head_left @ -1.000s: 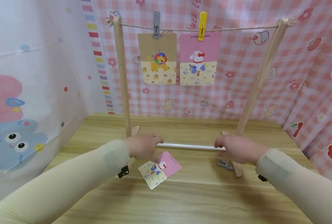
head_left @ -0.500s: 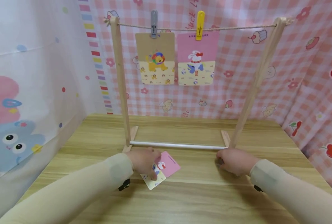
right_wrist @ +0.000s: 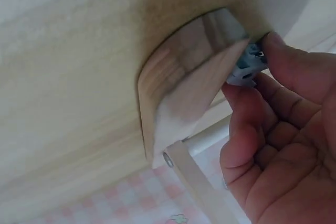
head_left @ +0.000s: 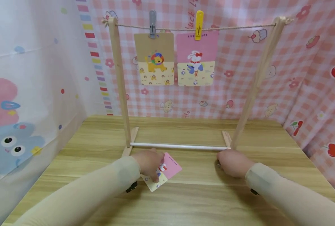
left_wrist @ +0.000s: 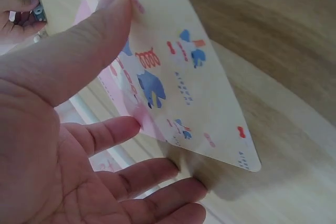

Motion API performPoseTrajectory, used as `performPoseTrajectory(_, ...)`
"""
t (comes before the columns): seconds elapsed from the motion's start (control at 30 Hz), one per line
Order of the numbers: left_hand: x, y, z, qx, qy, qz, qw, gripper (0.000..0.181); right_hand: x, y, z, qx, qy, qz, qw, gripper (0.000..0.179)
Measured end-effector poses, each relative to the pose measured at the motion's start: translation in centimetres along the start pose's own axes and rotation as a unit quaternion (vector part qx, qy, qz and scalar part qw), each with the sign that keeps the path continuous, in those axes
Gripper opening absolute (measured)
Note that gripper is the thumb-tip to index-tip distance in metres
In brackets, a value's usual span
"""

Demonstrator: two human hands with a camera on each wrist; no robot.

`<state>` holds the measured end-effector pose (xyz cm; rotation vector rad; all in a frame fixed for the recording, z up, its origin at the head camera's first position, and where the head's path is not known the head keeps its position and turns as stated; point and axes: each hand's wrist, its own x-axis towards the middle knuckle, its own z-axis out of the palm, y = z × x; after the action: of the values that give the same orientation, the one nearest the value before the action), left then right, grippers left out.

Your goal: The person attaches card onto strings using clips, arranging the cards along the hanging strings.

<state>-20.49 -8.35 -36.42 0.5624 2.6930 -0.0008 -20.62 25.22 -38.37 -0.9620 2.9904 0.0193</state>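
My left hand [head_left: 148,164] spans a pink-and-cream card [head_left: 172,168] with a rabbit picture on the table. In the left wrist view the thumb lies over the card [left_wrist: 173,82] and the index fingertip is at its opposite edge; the other fingers are spread. My right hand [head_left: 233,163] pinches a grey clothespin [right_wrist: 248,69] between thumb and curled fingers, beside the wooden foot [right_wrist: 191,72] of the stand. In the head view the hand hides most of that clothespin.
A wooden stand has two posts [head_left: 119,81], a white crossbar [head_left: 181,146] and a rope [head_left: 235,28]. On the rope hang a lion card [head_left: 154,47] under a grey clothespin [head_left: 152,23] and a rabbit card [head_left: 187,51] under a yellow clothespin [head_left: 199,25]. Patterned curtains surround the wooden table [head_left: 198,204].
Both hands came down to the table. The left hand reached over the loose card, and the right hand took hold of the grey clothespin by the stand's foot.
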Motion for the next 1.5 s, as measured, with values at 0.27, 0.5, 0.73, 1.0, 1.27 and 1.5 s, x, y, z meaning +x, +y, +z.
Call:
performPoseTrajectory(0.27, -0.15, 0.34, -0.29, -0.007, 0.003, -0.006, 1.0, 0.068, 0.35, 0.06, -0.32, 0.025, -0.023, 0.028, 0.999, 0.013)
performPoseTrajectory(0.5, -0.21, 0.51, -0.3, -0.005, 0.004, -0.01, 0.9999, 0.067, 0.32, -0.07, -0.3, 0.022, -0.022, 0.031, 0.999, 0.014)
performPoseTrajectory(0.73, -0.27, 0.69, -0.51, 0.005, 0.005, -0.012, 0.9999, 0.069, 0.39, -0.05, -0.07, 0.018, -0.02, 0.04, 0.9989, 0.014)
performPoseTrajectory(1.0, -0.21, 0.72, -0.53, 0.01, 0.003, -0.012, 0.9999, 0.072, 0.38, -0.06, -0.1, 0.014, -0.016, 0.042, 0.9989, 0.015)
performPoseTrajectory(1.27, -0.25, 0.42, -0.41, -0.007, 0.005, -0.012, 0.9999, 0.068, 0.38, -0.03, -0.07, 0.008, -0.009, 0.033, 0.9994, 0.015)
performPoseTrajectory(1.5, -0.17, 0.33, -0.44, 0.006, 0.0, -0.002, 1.0, 0.068, 0.1, -0.08, 0.32, 0.006, -0.001, 0.02, 0.9998, 0.015)
